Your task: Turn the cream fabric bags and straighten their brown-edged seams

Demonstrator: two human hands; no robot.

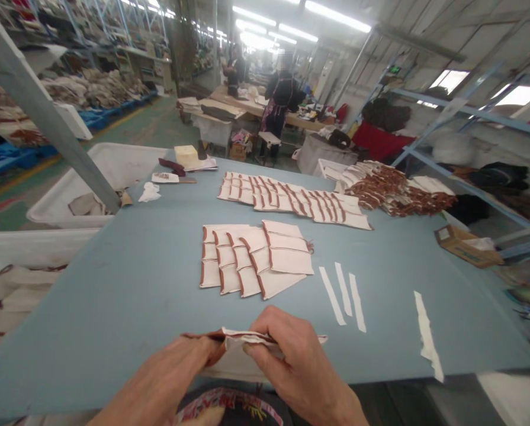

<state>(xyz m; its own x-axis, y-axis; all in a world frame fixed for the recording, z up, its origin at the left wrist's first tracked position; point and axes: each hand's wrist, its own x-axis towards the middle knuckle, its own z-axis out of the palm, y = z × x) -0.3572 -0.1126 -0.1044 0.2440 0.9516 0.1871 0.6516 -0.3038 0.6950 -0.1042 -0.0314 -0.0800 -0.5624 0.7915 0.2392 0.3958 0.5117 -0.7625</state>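
Observation:
My left hand (176, 373) and my right hand (286, 361) are both closed on a thin stack of cream fabric pieces with brown edging (247, 339) at the near edge of the blue-grey table (113, 296). Just beyond lies a fanned group of the same cream pieces (256, 257). Farther back a long overlapping row of them (291, 201) stretches across the table. A heap of similar pieces (393, 186) sits at the far right corner.
Three white strips (344, 293) and a torn white strip (427, 337) lie on the table at right. A cream block and small items (185, 157) are at the far left. White bins (109, 171) stand left, a cardboard box (466, 244) right. People work at distant tables.

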